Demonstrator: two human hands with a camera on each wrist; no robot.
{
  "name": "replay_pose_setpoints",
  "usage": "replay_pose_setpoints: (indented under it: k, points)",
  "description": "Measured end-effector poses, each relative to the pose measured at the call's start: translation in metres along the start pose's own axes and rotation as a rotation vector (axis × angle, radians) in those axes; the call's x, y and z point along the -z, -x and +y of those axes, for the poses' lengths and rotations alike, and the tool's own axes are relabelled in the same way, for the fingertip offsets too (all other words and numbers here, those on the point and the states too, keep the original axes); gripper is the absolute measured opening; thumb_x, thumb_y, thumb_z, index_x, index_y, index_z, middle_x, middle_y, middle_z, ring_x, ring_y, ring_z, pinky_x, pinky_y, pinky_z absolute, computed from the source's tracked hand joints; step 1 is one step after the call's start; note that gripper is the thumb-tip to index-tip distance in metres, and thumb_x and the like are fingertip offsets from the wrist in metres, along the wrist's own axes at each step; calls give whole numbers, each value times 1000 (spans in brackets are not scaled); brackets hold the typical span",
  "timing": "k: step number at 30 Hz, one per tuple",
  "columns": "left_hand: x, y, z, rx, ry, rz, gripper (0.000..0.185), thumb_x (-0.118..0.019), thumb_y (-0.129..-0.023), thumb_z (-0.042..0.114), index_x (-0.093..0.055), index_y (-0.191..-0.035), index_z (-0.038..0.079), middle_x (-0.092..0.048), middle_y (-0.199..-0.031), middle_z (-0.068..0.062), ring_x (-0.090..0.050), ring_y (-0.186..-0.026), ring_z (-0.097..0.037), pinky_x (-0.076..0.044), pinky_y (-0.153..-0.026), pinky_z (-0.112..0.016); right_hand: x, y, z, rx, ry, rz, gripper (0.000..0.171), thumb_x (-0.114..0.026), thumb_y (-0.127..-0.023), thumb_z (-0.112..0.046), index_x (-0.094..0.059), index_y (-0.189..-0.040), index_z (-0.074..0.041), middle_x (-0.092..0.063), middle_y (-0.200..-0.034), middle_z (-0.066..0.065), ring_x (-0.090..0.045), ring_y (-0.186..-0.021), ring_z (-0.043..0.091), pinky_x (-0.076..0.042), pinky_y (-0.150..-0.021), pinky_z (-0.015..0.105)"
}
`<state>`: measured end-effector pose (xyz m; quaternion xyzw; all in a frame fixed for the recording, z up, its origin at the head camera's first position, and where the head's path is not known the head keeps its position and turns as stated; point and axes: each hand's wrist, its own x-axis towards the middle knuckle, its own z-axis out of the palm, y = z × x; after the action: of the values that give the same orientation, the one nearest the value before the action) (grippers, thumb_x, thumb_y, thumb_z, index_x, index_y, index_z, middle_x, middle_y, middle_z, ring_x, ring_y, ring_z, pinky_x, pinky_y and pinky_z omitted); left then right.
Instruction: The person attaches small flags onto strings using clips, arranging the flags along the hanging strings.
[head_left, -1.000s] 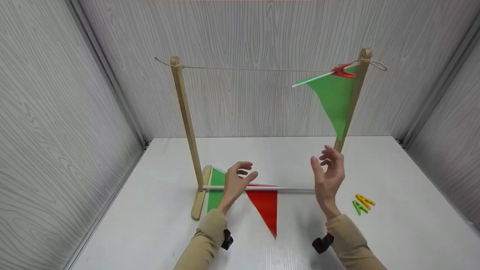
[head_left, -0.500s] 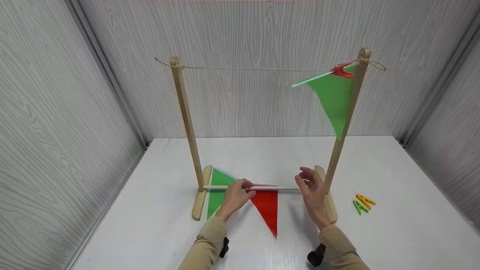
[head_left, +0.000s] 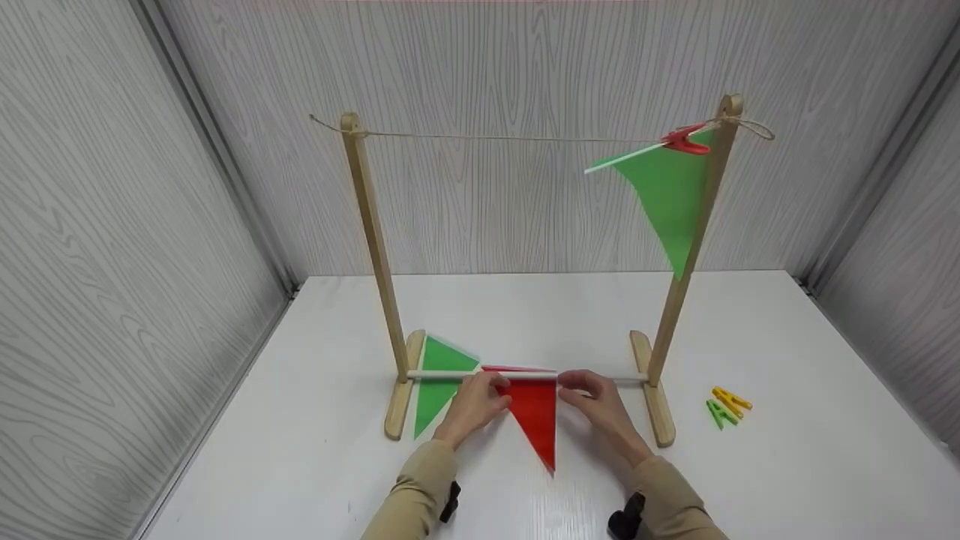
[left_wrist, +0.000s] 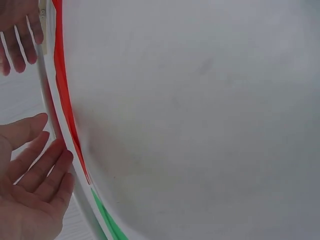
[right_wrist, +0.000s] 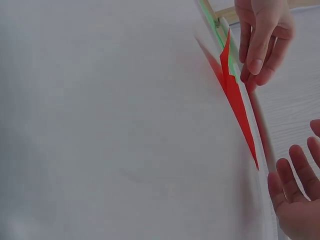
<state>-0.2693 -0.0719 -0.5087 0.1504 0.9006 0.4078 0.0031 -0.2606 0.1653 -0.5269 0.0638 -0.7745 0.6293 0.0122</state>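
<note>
A red pennant (head_left: 536, 424) with a pale top edge lies by the stand's white crossbar (head_left: 630, 379). My left hand (head_left: 475, 405) is at the pennant's left end, thumb apart from the relaxed fingers. My right hand (head_left: 600, 405) is at its right end, fingertips close to the crossbar. In the left wrist view, the left hand's fingertips (left_wrist: 67, 156) reach the bar with nothing pinched. The right wrist view has the right hand (right_wrist: 300, 195) with spread, loosely bent fingers. A green pennant (head_left: 435, 390) lies under the crossbar at the left.
A string (head_left: 495, 139) spans the wooden left post (head_left: 373, 247) and right post (head_left: 675, 307). A red clothespin (head_left: 686, 141) holds a hanging green pennant (head_left: 667, 195) on it, tilted. Yellow (head_left: 731, 401) and green (head_left: 721, 414) clothespins lie on the table right of the stand.
Both hands have come down to the crossbar. The right hand moved left and down from beside the right post, and the left hand lowered slightly. The pennants look unmoved.
</note>
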Motion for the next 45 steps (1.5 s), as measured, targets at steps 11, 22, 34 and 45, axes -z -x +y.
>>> replay_pose_setpoints:
  k: [11, 22, 34, 45]
  points:
    - [-3, 0, -2, -33, -63, -25, 24, -68, -93, 7, -70, -114, -2, -69, -110, -17, -60, -100, -28, -53, -90, -44, 8, -2, 16, 15, -1, -85, 36, -69, -95, -14, -64, -126, 3, -66, -128, 22, -63, -112, 22, -51, -92, 16]
    - [-7, -1, 3, 50, -46, -62, 24, -66, -95, 10, -68, -118, 2, -69, -116, -14, -62, -107, -28, -52, -101, -48, 13, 1, 18, 24, 43, -177, 38, -68, -96, -13, -62, -129, 3, -63, -126, 23, -55, -100, 20, -51, -84, 19]
    - [-9, -1, 8, -21, -156, -66, 20, -64, -95, 4, -66, -115, 1, -67, -112, -15, -60, -108, -30, -51, -103, -48, 6, 2, 20, 85, 254, -190, 36, -72, -90, -9, -66, -125, -4, -61, -107, 15, -48, -97, 21, -43, -82, 22]
    - [-11, 0, 10, -12, -145, -34, 25, -62, -93, -3, -64, -118, 1, -65, -116, -15, -59, -110, -30, -51, -103, -47, -1, 4, 16, 31, 328, -145, 38, -73, -87, -4, -67, -123, -10, -63, -115, 8, -52, -104, 23, -46, -94, 37]
